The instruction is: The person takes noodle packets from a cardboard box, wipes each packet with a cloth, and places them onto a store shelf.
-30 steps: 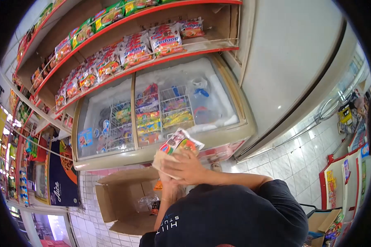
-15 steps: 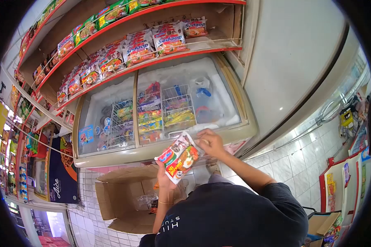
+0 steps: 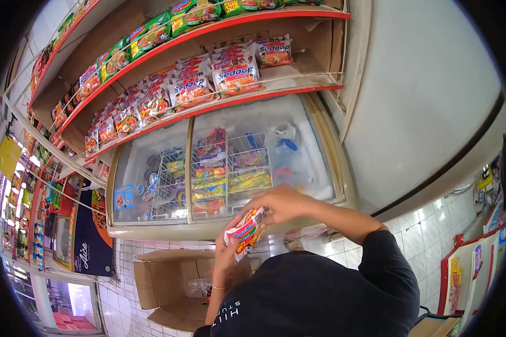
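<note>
A red, white and yellow packet of instant noodles (image 3: 246,235) is between my two hands, in front of the freezer. My left hand (image 3: 225,254) grips its left edge, thumb on the front. My right hand (image 3: 285,203) reaches over from the right, its fingers closed on the packet's upper right side; some fingertips are hidden. The packet is tilted and looks narrow from here. Below my left forearm stands an open cardboard box (image 3: 168,268) with clear plastic and a few items inside.
A glass-topped chest freezer (image 3: 219,229) with wire baskets of frozen treats lies ahead. Above it, red-edged shelves (image 3: 298,90) hold rows of noodle packets (image 3: 235,73). A large white panel (image 3: 416,101) rises at right. Another shelf unit (image 3: 452,275) stands at lower right.
My right hand has moved left onto the packet, which is turned and shows less of its front. The view has shifted, so the shelves and freezer sit lower.
</note>
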Motion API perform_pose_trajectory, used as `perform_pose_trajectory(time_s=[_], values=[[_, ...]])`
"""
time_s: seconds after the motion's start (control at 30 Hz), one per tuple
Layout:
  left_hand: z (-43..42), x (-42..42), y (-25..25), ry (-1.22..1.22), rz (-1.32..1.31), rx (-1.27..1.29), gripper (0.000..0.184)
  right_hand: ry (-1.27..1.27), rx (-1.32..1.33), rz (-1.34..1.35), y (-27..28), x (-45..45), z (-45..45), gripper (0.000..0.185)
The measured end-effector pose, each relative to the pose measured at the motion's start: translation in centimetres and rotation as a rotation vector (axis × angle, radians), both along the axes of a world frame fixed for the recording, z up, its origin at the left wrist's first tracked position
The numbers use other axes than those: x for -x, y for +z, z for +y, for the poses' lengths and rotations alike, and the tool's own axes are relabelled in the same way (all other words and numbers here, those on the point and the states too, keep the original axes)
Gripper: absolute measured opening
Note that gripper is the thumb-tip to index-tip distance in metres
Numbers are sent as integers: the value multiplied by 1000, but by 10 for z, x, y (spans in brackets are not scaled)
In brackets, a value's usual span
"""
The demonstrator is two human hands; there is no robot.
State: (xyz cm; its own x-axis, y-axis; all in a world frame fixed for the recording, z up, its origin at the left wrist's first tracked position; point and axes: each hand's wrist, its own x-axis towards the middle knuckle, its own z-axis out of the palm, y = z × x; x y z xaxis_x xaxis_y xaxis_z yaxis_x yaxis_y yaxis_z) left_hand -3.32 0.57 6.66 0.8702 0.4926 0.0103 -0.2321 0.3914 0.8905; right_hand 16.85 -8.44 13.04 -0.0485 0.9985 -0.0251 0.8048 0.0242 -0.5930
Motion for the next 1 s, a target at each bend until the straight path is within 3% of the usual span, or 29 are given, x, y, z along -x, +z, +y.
perform_pose_trajectory(time_s=[0.07, 0.1, 0.2, 0.3, 0.37, 0.43, 0.57, 0.63, 0.67, 0.77, 0.87, 1.0], values=[[5, -11, 6, 43, -73, -385, 54, 70, -160, 58, 17, -19, 4, 42], [5, -22, 9, 139, -113, -417, 46, 45, -196, -26, 34, -29, 6, 39], [6, -42, 14, 291, -267, -219, 42, -93, -467, -123, 61, -74, 15, 39], [15, -42, 5, 384, -153, -205, 36, -338, -742, -129, 87, -136, 31, 39], [15, -36, -4, 501, -64, -125, 29, -518, -785, -334, 109, -180, 37, 41], [13, -29, -8, 561, -52, -98, 29, -695, -719, -449, 121, -223, 47, 42], [17, -17, -15, 700, -44, -59, 28, -873, -581, -427, 136, -296, 79, 48], [16, -16, -11, 746, -64, -63, 28, -960, -382, -473, 134, -335, 99, 60], [16, -17, -9, 759, -72, -65, 28, -948, -392, -475, 129, -363, 112, 60], [15, -16, -10, 813, -61, -39, 27, -759, -77, -472, 130, -400, 138, 71], [9, -11, -14, 862, -36, -17, 26, -594, -271, -432, 84, -464, 172, 65], [2, 1, -27, 946, -16, 62, 24, -540, -89, -276, 106, -426, 166, 64]])
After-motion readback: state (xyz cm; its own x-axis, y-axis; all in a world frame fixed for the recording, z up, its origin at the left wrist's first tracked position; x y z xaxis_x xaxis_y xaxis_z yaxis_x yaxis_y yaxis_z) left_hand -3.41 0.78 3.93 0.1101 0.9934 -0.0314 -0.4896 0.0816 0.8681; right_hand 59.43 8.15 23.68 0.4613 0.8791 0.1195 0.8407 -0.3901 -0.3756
